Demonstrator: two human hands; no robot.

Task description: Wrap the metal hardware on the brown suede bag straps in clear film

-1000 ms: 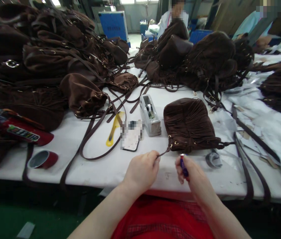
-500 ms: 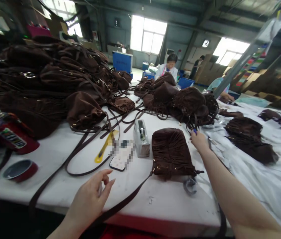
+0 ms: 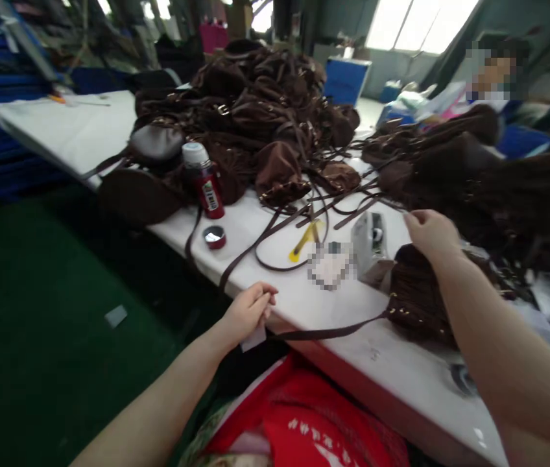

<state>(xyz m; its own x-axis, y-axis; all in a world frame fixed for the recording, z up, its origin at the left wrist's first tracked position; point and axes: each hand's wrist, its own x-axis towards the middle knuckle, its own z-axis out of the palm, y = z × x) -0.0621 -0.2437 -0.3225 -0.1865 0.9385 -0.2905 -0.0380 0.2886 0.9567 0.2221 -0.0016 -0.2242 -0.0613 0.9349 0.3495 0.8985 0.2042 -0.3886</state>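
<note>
My left hand (image 3: 251,308) is at the table's front edge, fingers curled closed on a small white piece like paper (image 3: 254,338). A dark strap (image 3: 333,333) runs from near that hand to a brown fringed bag (image 3: 421,314) lying on the table. My right hand (image 3: 434,235) is above the bag's far end, beside a grey tape dispenser (image 3: 363,240). Its fingers are bent together; what they hold, if anything, is hidden. The right forearm covers part of the bag. A yellow comb (image 3: 304,241) and a blurred-out phone (image 3: 331,267) lie left of the dispenser.
A red flask (image 3: 211,194) and its cup (image 3: 215,237) stand on the white table's left part. Heaps of brown bags (image 3: 260,110) cover the back. Another person works beyond the right heap. Green floor (image 3: 61,337) lies to the left.
The view has swung left, showing more floor and the table's left end. My left hand has closed and sits at the table edge. My right hand has come in over the bag.
</note>
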